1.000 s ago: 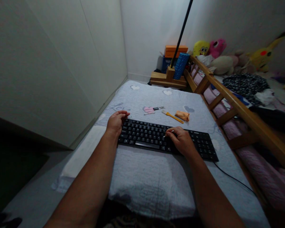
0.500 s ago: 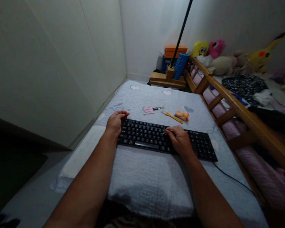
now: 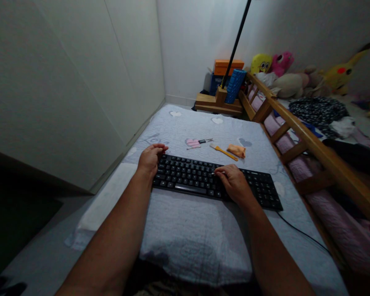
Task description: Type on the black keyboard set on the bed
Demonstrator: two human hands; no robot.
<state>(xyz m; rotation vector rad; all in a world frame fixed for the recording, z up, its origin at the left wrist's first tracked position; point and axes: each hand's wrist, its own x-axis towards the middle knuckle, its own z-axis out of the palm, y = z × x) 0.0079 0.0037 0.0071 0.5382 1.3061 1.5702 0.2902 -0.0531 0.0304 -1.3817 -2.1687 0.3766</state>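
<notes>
A black computer keyboard (image 3: 185, 174) lies across the quilted bedspread in front of me. My left hand (image 3: 149, 158) is at its left end, fingers curled together around the upper corner; the underside of this grip is hidden. Over the keys right of the middle, my right hand (image 3: 231, 179) pinches a thin white-tipped stick, which looks like a cotton swab (image 3: 213, 173). Its tip is down at the keys. Beyond the keyboard lie a small dark-handled tool (image 3: 205, 140), another thin swab-like stick (image 3: 193, 147), a yellow-handled brush (image 3: 225, 152) and a crumpled orange cloth (image 3: 236, 150).
The keyboard's cable (image 3: 302, 232) trails off to the right. A wooden bed rail (image 3: 314, 154) runs along the right, with plush toys (image 3: 291, 76) behind it. Pale cabinet panels (image 3: 80, 82) stand on the left. A wooden stand (image 3: 218, 100) with a black pole is at the back.
The swab in my right hand has shifted slightly at the keys and now points lower. My left hand and the keyboard stay where they were.
</notes>
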